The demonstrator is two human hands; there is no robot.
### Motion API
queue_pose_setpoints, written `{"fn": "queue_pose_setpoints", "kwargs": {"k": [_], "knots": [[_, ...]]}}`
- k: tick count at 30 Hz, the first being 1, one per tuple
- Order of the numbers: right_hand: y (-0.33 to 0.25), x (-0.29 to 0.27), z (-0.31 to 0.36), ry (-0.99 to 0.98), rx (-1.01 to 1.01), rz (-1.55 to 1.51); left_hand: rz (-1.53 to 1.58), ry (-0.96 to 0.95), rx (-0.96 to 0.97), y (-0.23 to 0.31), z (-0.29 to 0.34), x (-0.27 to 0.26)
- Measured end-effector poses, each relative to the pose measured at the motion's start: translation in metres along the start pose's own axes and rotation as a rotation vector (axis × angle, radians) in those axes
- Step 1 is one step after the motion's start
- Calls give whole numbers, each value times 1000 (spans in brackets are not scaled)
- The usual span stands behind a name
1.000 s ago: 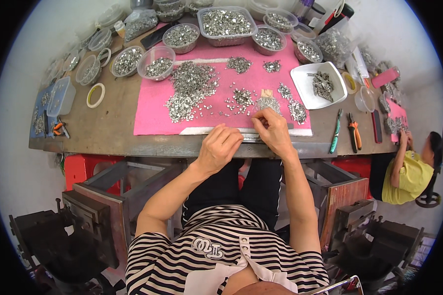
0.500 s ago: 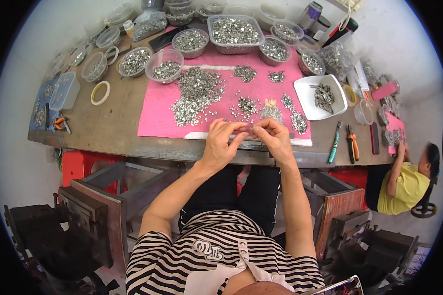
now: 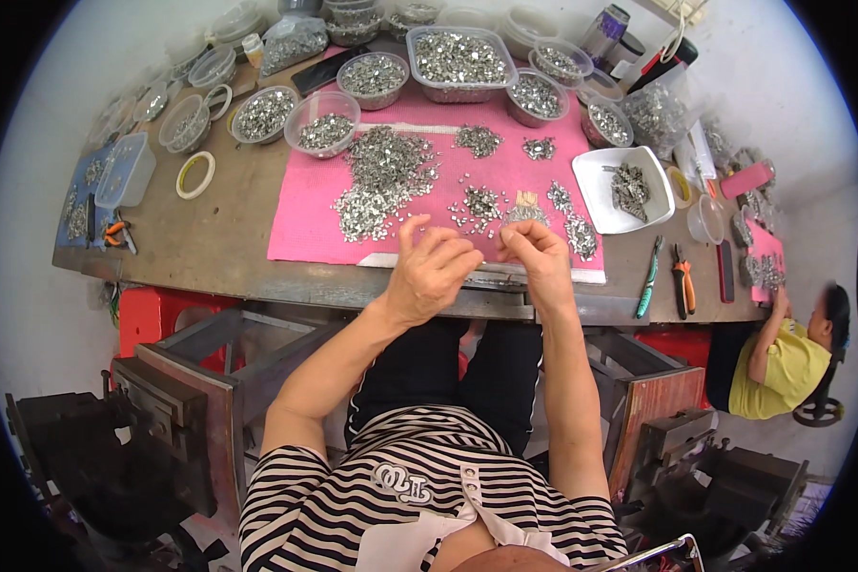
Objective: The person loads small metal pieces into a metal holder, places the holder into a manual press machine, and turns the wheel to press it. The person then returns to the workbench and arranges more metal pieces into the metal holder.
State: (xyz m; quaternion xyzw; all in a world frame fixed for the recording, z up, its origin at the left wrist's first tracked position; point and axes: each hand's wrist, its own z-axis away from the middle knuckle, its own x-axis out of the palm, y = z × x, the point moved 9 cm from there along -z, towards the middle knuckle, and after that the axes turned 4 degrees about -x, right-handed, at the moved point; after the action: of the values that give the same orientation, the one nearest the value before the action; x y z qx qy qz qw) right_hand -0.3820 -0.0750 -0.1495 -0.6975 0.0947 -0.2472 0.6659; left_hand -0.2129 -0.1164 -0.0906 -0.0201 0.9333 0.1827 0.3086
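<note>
Both hands hover over the front edge of the pink mat (image 3: 296,229), close together. My left hand (image 3: 432,270) is loosely closed with bent fingers, the index finger lifted; its fingertips are partly hidden and anything in them is too small to make out. Thumb and fingers of my right hand (image 3: 541,255) are pinched on something tiny that I cannot make out. Just beyond the hands lie a small heap of silvery metal pieces (image 3: 480,202) and a bundle of thin pale pieces (image 3: 526,213). A large spread of metal pieces (image 3: 386,172) covers the mat's left half.
Clear tubs of metal parts, including a large rectangular tub (image 3: 458,91), line the back. A white tray (image 3: 586,195) stands right, near teal-handled pliers (image 3: 650,276) and orange-black pliers (image 3: 684,281). A tape roll (image 3: 194,177) lies left. A person in yellow (image 3: 782,372) works far right.
My hands have drawn slightly apart. The left fingers have curled and its index finger has risen; the right hand stays pinched.
</note>
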Motion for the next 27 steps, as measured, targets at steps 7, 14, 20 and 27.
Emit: {"fn": "queue_pose_setpoints", "kwargs": {"k": [7,14,20,27], "knots": [[-32,14,4,-154,-572,1161,-147,-227,-157,-58,19,-3],[-23,11,1,-220,-469,1064,21,-211,-301,-75,18,-8],[-29,16,7,-253,-582,1114,27,-307,-251,-64,16,4],[-29,18,22,-210,-396,915,-5,-319,-219,-63,16,9]]}}
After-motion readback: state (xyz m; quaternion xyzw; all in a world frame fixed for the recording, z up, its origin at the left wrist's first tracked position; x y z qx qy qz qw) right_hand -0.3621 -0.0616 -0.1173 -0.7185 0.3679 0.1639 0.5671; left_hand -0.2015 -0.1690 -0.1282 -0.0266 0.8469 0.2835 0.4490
